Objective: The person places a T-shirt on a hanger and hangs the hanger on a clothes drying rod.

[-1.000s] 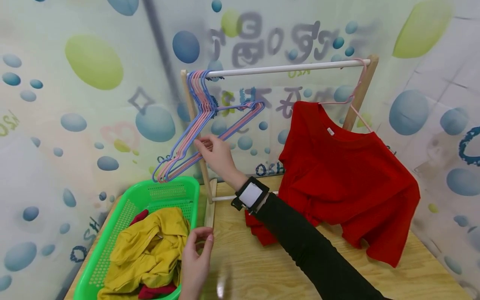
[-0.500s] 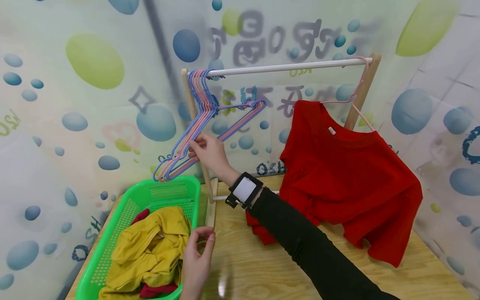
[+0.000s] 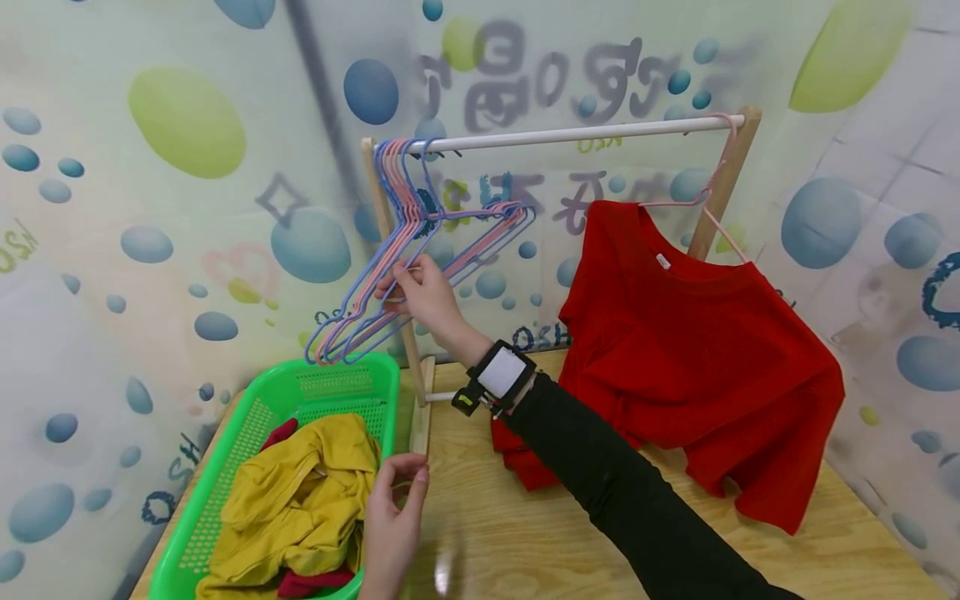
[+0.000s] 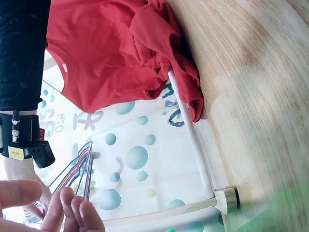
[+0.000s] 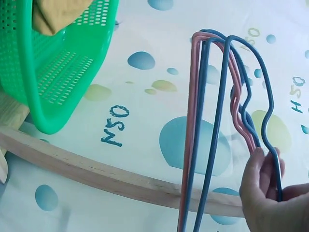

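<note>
Several blue and pink hangers [image 3: 405,204] hang bunched at the left end of the white rod. My right hand [image 3: 427,302] pinches the front blue hanger [image 5: 271,99] by its sloping arm; its hook is still on the rod, a little apart from the bunch. My left hand [image 3: 393,512] is beside the green basket [image 3: 395,383], fingers loosely curled around nothing. A yellow garment [image 3: 300,492] lies in that basket, with dark red cloth [image 3: 315,582] partly showing under it. A red top [image 3: 690,358] hangs from a pink hanger [image 3: 723,162] at the rod's right end.
The small clothes rack has a white rod [image 3: 570,136] and wooden posts [image 3: 723,187], and stands on a wood-grain table [image 3: 480,533]. Behind it is a wall covering [image 3: 300,83] printed with bubbles. The red top's lower part reaches the tabletop.
My right hand has taken hold of the front blue hanger and drawn it slightly right, its hook now apart from the others. The left hand has stayed in place.
</note>
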A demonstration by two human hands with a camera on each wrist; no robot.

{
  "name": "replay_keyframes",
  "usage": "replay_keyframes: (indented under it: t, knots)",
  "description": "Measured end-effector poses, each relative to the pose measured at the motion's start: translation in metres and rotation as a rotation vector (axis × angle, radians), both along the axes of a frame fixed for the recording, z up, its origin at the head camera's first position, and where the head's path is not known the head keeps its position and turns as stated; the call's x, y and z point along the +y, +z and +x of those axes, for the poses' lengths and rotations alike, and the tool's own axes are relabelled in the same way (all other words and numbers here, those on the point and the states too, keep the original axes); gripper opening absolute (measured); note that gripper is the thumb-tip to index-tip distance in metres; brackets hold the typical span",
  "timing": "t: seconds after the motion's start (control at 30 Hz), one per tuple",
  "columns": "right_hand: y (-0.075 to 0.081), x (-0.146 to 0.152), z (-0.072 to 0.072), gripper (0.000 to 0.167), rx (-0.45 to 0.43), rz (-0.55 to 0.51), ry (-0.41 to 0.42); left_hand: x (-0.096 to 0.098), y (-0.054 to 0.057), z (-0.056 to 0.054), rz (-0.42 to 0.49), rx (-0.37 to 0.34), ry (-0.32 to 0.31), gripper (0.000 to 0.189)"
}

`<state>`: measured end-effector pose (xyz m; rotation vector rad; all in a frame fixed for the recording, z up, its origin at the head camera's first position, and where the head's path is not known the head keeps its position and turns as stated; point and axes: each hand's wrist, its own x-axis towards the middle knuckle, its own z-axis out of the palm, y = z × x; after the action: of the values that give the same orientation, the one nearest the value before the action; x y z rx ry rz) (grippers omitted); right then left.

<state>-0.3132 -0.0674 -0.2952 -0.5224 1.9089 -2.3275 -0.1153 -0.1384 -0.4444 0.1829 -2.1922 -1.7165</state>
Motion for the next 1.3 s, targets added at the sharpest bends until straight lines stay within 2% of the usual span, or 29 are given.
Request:
replay_keyframes:
  t: [0.17, 0.47, 0.8, 1.07, 1.3]
  knots:
    - [0.005, 0.005, 0.001, 0.009, -0.007, -0.066, 0.027, 0.0, 0.0, -0.001, 0.004, -0.009, 0.014, 0.013]
    - [0.016, 0.014, 0.005, 0.011, 0.012, -0.124, 0.044, -0.001, 0.0, -0.001, -0.003, 0.006, 0.008, 0.013]
    - [0.021, 0.026, 0.027, 0.009, -0.034, -0.265, 0.009, -0.001, 0.0, -0.001, -0.002, -0.028, 0.008, 0.014]
    - [0.003, 0.047, 0.057, 0.008, -0.011, -0.245, 0.043, -0.002, -0.003, -0.001, 0.003, -0.021, 0.016, 0.016]
    - [-0.023, 0.073, 0.081, 0.008, -0.062, -0.197, 0.056, -0.002, -0.004, -0.002, 0.003, 0.029, 0.006, 0.016]
